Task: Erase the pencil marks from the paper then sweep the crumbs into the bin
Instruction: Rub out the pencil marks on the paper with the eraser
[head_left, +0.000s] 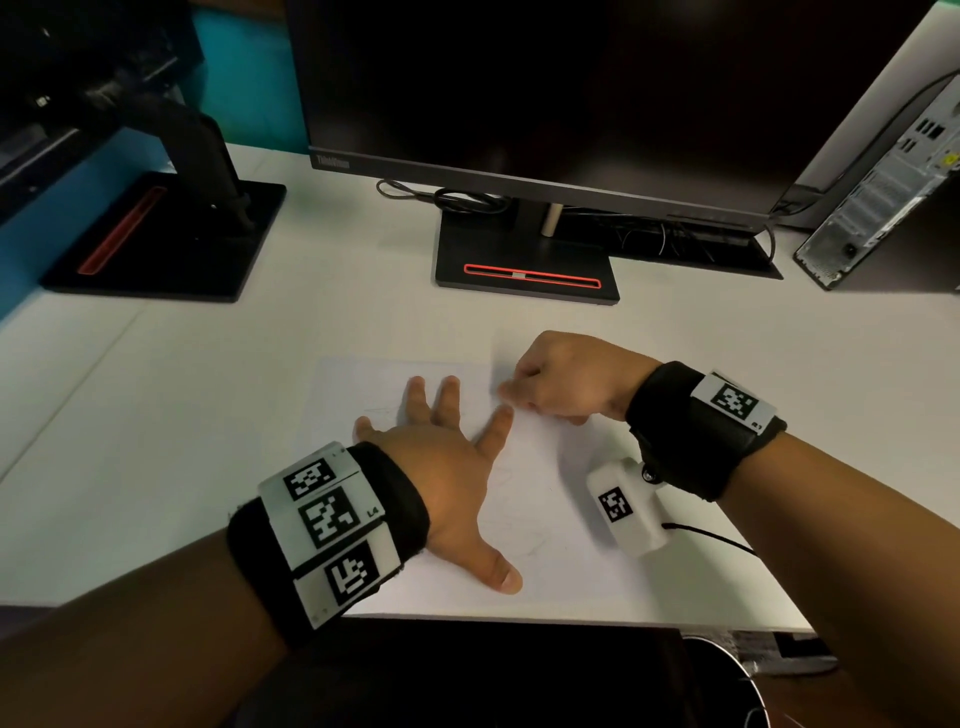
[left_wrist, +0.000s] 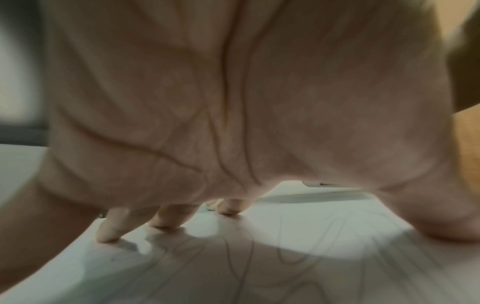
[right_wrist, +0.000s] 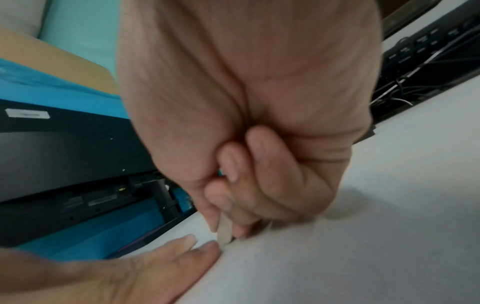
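Observation:
A white sheet of paper (head_left: 561, 499) with faint pencil scribbles lies on the white desk near its front edge. My left hand (head_left: 447, 457) lies flat on the paper with fingers spread, holding it down; its fingertips (left_wrist: 107, 236) press the sheet among the pencil lines (left_wrist: 244, 265). My right hand (head_left: 561, 379) is curled and pinches a small pale eraser (right_wrist: 224, 231), whose tip touches the paper beside the left index finger (right_wrist: 205, 250). In the head view the eraser is hidden by the fingers.
A monitor stand (head_left: 524, 260) with a red slot sits behind the paper, a second stand (head_left: 166, 239) at the back left. A computer tower (head_left: 883, 192) and cables (head_left: 675, 234) stand at the back right. A dark round rim (head_left: 727, 670) shows below the desk edge.

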